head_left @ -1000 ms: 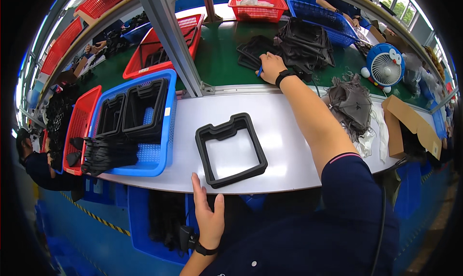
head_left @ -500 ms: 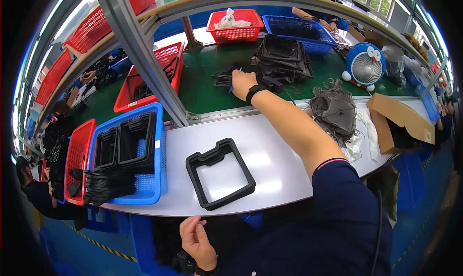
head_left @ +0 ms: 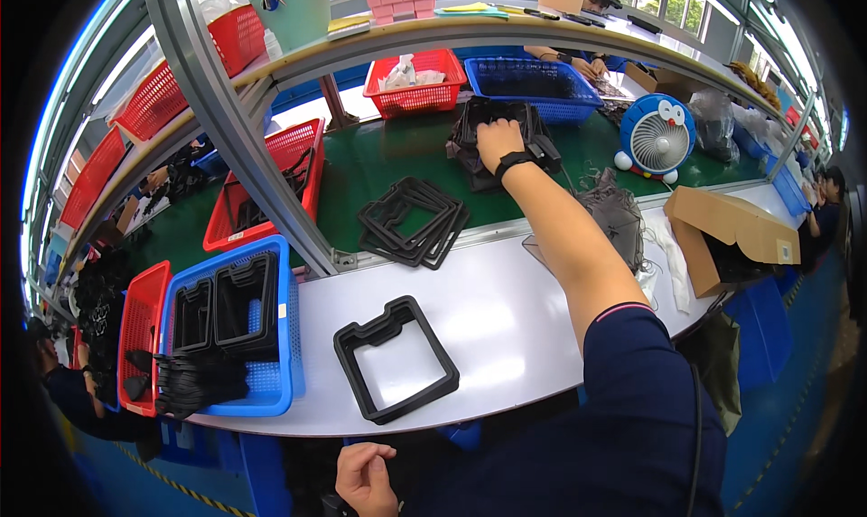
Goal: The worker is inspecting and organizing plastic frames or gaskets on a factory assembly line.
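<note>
My right hand [head_left: 499,143] reaches out over a pile of dark mesh pieces with black frames [head_left: 488,172] on the green surface. Its fingers are bent down and closed on the pile's top edge; which piece they grip is hidden under them. Nearer, a fanned stack of flat black frames [head_left: 437,248] lies partly across the metal strip onto the white table. A thicker black frame [head_left: 442,383], notched along its far side, lies alone near the front edge. Below that edge my left hand [head_left: 366,479] hangs loosely curled, thumb apart from the fingers, with nothing visible in it.
At left stand a blue basket [head_left: 291,336] of black frames and a red basket [head_left: 126,381]. A metal post [head_left: 237,129] rises behind them. Toward the right are a bundle of grey mesh [head_left: 614,214], a blue fan [head_left: 657,136] and an open cardboard box [head_left: 736,228].
My right hand has left the flat frames and moved onto the dark pile. Those frames have come nearer, fanned out by the table's metal strip. My left hand's fingers have curled slightly. The view has shifted.
</note>
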A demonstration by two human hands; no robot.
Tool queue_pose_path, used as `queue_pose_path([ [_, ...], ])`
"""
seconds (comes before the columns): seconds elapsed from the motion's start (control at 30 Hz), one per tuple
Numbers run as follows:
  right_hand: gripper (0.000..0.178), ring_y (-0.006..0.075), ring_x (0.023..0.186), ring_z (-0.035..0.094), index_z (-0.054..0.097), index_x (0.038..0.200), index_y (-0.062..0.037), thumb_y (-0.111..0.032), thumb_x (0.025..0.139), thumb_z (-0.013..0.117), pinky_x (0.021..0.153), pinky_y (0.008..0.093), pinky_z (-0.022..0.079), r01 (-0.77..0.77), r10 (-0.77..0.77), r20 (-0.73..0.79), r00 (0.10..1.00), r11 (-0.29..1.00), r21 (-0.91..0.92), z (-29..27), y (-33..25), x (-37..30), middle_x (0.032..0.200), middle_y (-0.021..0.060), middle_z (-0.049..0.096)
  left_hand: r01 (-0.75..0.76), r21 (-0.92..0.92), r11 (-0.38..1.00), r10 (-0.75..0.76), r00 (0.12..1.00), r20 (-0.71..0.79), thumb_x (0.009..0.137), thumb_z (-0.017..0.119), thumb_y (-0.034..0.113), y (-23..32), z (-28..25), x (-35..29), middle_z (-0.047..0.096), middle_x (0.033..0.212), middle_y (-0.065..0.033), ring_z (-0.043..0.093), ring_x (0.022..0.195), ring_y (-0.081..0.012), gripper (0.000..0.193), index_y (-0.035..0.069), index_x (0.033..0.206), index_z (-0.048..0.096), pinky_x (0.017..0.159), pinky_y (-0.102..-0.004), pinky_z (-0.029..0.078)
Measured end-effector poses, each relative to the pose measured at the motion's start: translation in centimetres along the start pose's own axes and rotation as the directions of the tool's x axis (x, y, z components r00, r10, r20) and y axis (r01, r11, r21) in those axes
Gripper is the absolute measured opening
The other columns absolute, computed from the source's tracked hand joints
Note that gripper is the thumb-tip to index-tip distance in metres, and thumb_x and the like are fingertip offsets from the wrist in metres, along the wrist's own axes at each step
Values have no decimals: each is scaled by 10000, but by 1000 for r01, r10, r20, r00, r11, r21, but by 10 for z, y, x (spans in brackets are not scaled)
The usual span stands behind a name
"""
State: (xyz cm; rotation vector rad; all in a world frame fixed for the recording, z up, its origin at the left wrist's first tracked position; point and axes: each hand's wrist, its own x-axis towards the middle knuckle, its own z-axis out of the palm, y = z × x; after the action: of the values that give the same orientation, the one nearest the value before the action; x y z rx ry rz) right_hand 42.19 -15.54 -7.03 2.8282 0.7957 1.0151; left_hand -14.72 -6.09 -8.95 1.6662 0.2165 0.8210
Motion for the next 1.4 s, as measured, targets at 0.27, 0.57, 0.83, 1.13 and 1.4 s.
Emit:
queue_pose_path([
  [0.27,60,295,822,653,644,875,-99,-159,875,642,778,437,420,227,-170,-183,968,904,362,-36,34,-24,766,89,672,319,-227,920,-187,868,459,960,574,-13,9,32,13,656,1053,-141,666,935,-199,223,-40,1165,657,832,-294,548],
  [0.57,212,253,1097,608,665,999,-102,-239,844,711,858,406,439,108,-110,10,994,985,133,18,73,-38,1068,77,694,344,-55,938,-181,615,767,977,608,80,9,89,23,670,1077,-99,652,971,-161,292,8,1259,635,872,-279,527],
  [0.83,205,259,912,664,652,976,-73,-129,804,749,798,367,437,319,-181,-311,933,817,480,-140,46,-142,971,61,726,768,-295,568,-369,558,743,1033,528,162,-5,120,26,625,1150,-141,630,992,-186,412,-33,1392,478,871,-305,515],
  [1.13,290,245,869,631,647,1071,-51,-92,794,724,741,345,460,181,-343,97,934,690,701,-224,12,-360,919,73,673,854,-357,380,-645,521,560,1052,514,247,-45,158,22,592,1203,-80,596,1095,-144,370,13,1338,537,953,-332,545],
  [1.4,557,231,783,497,523,1428,-54,-149,907,695,732,330,422,-114,-212,186,959,312,943,-236,-18,-369,841,84,512,861,-417,292,-605,504,616,1049,514,210,-51,139,14,638,1160,-60,616,1083,-159,417,-24,1393,496,998,-333,522],
])
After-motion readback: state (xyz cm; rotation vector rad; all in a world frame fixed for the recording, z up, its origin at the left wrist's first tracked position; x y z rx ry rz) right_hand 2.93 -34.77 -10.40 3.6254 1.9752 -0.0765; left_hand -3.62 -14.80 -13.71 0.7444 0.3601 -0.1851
